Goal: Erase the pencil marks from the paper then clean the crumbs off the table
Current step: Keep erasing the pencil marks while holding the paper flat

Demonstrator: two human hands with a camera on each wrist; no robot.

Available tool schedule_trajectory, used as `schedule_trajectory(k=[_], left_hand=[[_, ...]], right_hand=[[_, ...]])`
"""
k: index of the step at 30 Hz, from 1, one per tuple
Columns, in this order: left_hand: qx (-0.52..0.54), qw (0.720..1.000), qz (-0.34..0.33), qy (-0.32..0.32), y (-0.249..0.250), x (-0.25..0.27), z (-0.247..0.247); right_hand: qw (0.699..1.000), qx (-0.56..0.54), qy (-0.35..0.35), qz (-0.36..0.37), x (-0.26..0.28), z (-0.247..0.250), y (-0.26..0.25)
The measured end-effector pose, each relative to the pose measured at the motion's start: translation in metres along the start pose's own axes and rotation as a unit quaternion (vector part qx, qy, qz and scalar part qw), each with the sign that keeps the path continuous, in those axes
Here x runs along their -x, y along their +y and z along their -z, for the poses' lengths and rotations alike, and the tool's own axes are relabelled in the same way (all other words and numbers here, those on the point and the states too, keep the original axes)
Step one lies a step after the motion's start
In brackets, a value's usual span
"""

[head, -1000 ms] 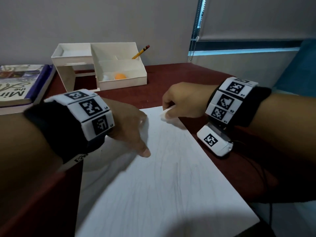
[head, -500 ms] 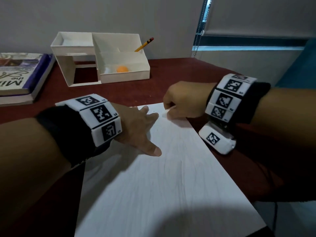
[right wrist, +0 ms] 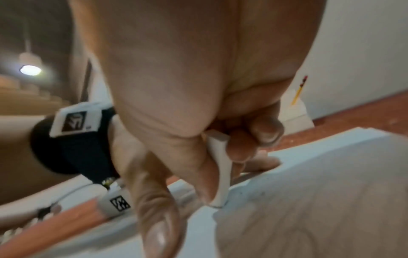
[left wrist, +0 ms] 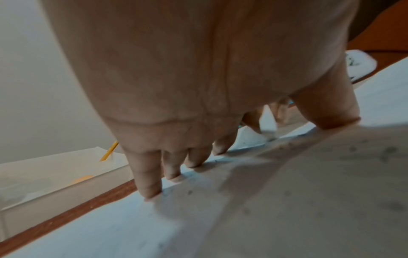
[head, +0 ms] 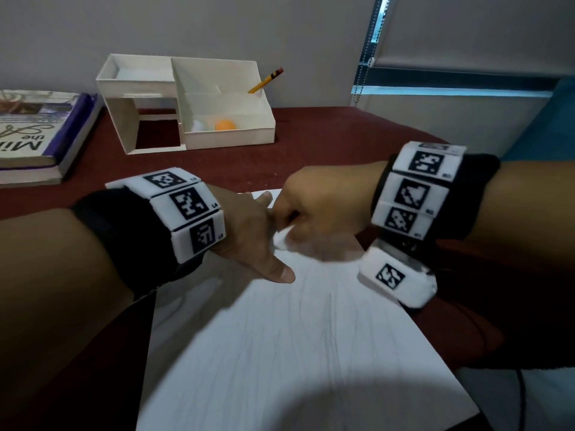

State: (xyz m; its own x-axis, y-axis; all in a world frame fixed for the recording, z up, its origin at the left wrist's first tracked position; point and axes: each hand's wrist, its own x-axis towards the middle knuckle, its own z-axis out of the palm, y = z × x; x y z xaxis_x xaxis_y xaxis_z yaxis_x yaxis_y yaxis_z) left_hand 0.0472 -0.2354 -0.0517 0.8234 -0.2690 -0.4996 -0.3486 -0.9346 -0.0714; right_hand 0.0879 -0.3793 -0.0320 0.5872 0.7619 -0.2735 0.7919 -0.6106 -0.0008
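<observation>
A white sheet of paper with faint pencil lines lies on the dark red table. My left hand presses flat on its far left part, fingers straight and thumb spread; the left wrist view shows its fingertips at the paper's far edge. My right hand pinches a white eraser between thumb and fingers, its lower end on the paper close to the left hand. In the right wrist view the eraser stands nearly upright on the sheet. Dark specks dot the paper.
A white desk organizer stands at the back, with an orange ball and a yellow pencil in it. A book lies at the far left. The table's edge runs along the right, below a window blind.
My right hand has brought the eraser from the paper's far right corner leftward and nearer, up against the left hand. The left hand has slid slightly toward the far edge.
</observation>
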Motion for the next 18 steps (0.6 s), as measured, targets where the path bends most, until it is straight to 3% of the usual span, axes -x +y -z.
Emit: schedule_trajectory(k=[3, 6, 9, 14, 18], left_hand=[[-0.021, 1.000, 0.022, 0.004, 0.003, 0.001, 0.001], [0.002, 1.000, 0.003, -0.005, 0.002, 0.002, 0.001], [0.031, 0.999, -0.020, -0.003, -0.001, 0.003, 0.001], [-0.041, 0.999, 0.034, -0.002, 0.003, -0.001, 0.001], [-0.024, 0.999, 0.025, -0.008, -0.001, -0.004, -0.001]], right_hand=[[0.995, 0.048, 0.049, -0.068, -0.007, -0.001, 0.017], [0.992, 0.114, 0.048, -0.022, -0.004, -0.011, -0.004], [0.999, 0.051, 0.000, 0.015, 0.007, -0.007, -0.017], [0.992, 0.080, 0.042, -0.087, -0.001, -0.002, 0.026], [0.999, 0.009, -0.003, -0.031, 0.009, -0.006, 0.009]])
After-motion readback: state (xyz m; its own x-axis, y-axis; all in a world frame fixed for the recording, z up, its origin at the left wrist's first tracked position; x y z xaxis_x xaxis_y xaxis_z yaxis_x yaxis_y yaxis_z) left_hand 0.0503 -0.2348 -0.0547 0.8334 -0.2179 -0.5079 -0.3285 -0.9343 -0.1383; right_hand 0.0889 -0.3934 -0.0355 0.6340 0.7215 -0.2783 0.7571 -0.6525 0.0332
